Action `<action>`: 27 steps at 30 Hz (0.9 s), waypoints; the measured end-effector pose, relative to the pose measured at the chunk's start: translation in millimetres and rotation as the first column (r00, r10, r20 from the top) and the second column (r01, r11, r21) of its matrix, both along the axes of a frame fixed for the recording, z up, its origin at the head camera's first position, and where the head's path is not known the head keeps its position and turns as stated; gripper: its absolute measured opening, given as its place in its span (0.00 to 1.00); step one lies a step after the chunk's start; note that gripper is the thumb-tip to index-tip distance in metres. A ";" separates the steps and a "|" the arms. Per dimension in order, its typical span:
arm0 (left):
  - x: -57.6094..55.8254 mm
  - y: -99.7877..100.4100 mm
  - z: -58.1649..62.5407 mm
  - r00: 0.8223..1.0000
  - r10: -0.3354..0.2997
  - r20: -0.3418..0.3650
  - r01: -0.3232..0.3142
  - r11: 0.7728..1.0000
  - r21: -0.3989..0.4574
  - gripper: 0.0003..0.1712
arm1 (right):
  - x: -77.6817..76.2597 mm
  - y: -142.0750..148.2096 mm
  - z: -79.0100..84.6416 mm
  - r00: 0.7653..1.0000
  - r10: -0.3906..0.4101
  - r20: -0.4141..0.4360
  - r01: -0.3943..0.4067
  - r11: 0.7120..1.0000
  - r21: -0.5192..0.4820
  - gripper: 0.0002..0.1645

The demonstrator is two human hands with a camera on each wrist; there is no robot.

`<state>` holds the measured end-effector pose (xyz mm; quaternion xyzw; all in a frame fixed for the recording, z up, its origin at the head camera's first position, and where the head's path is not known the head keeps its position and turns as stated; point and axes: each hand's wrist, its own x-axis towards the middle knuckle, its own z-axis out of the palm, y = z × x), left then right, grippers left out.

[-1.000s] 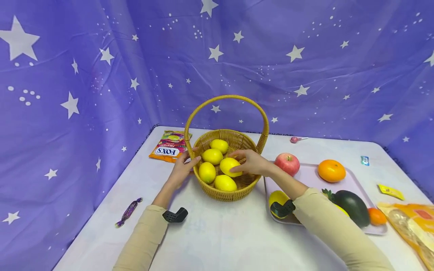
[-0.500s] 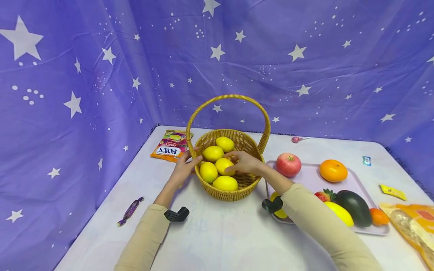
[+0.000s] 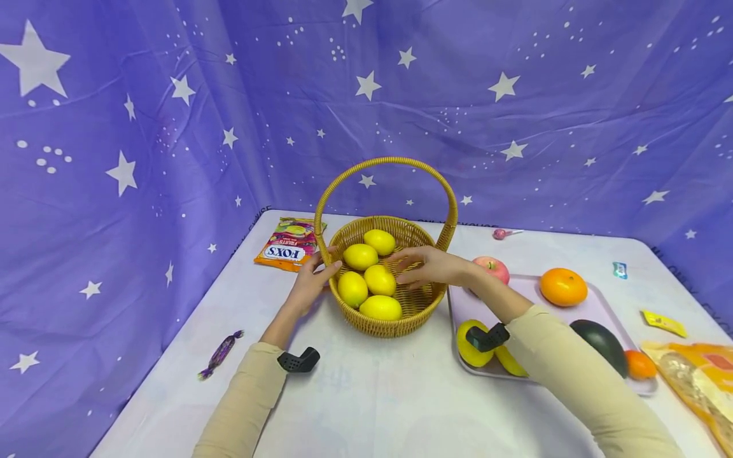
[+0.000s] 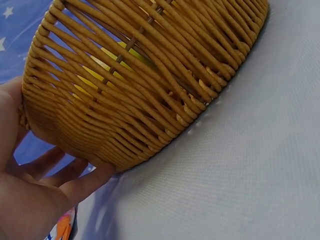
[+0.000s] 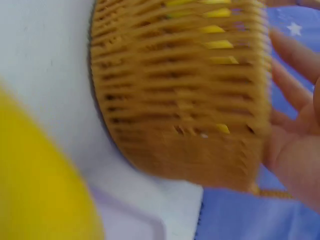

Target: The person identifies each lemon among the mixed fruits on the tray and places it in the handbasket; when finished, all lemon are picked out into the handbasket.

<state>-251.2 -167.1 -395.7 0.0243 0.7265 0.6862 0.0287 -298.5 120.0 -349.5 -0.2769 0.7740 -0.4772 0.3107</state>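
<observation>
A wicker basket (image 3: 420, 318) with a tall arched handle stands on the table, several lemons (image 3: 380, 308) lying inside it. At its left rim my left hand (image 3: 309, 283) grips the basket, thumb at the rim and fingers along the outer wall. The left wrist view shows those fingers (image 4: 85, 182) against the woven side. Over the right part of the basket is my right hand (image 3: 432, 266), its fingers spread loosely and holding nothing. Its fingertips are just right of the middle lemon (image 3: 379, 280). In the right wrist view the basket wall (image 5: 185, 100) hides part of the fingers.
Right of the basket, a pale tray (image 3: 523, 289) bears an orange (image 3: 564, 287), a dark green fruit (image 3: 598, 343) and other fruit. An apple (image 3: 494, 268) sits behind my right forearm. A candy bag (image 3: 286, 248) and a purple-wrapped candy (image 3: 220, 356) lie left.
My right hand moved the middle lemon left toward the others, let it go, and drew back to the right with fingers spreading. My left hand stays at the basket's rim.
</observation>
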 end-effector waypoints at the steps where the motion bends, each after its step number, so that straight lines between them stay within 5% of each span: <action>1: 0.0 0.2 0.0 1.000 -0.001 0.000 0.001 1.000 -0.001 0.30 | 1.9 5.9 3.5 1.000 0.019 -0.018 -0.019 1.000 0.005 0.32; 10: 0.0 0.3 -0.1 1.000 -0.008 -0.001 0.008 1.000 0.001 0.30 | 19.9 61.2 15.3 0.993 0.039 -0.111 -0.039 0.999 0.006 0.27; 19: -19.2 -3.8 -26.2 1.000 0.015 -0.007 -0.015 0.999 0.029 0.30 | 36.7 104.6 -1.1 0.997 0.065 -0.032 -0.062 0.995 0.084 0.29; 27: -17.4 -2.1 -28.2 0.999 0.040 -0.028 -0.040 0.999 0.000 0.28 | 44.1 112.7 -13.1 0.975 0.222 -0.006 -0.218 0.961 0.170 0.26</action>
